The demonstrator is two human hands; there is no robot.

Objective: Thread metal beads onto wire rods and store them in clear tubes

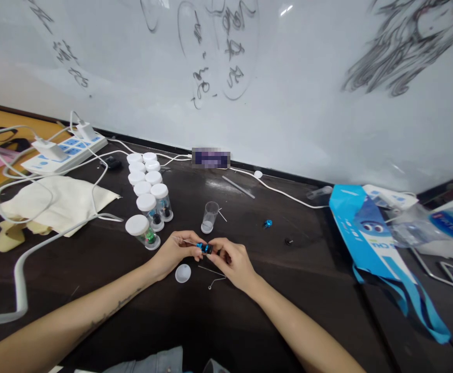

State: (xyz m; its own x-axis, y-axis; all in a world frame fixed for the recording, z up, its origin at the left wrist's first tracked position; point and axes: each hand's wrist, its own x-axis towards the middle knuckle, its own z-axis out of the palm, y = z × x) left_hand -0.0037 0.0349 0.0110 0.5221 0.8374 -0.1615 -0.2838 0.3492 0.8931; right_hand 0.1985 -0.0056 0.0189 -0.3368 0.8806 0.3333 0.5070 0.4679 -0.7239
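Observation:
Between both hands is a small blue-and-black part (204,248) whose exact kind I cannot make out. My left hand (178,253) pinches its blue end, and a thin metal rod (185,241) lies along the fingers. On the other side, my right hand (231,260) grips the black end with thumb and fingers. An uncapped clear jar (210,217) stands just beyond my hands. Below them lie a white round lid (183,273) and a thin bent wire (215,280). Farther right rest a small blue part (267,224) and a small black part (288,241).
Several white-capped clear jars (137,226) stand in rows at left. Behind them are a power strip (65,155) with looping white cables and a cream cloth (61,202). A blue bag (366,228) and a plastic bottle (444,223) lie at right. A whiteboard (288,119) rises behind the table.

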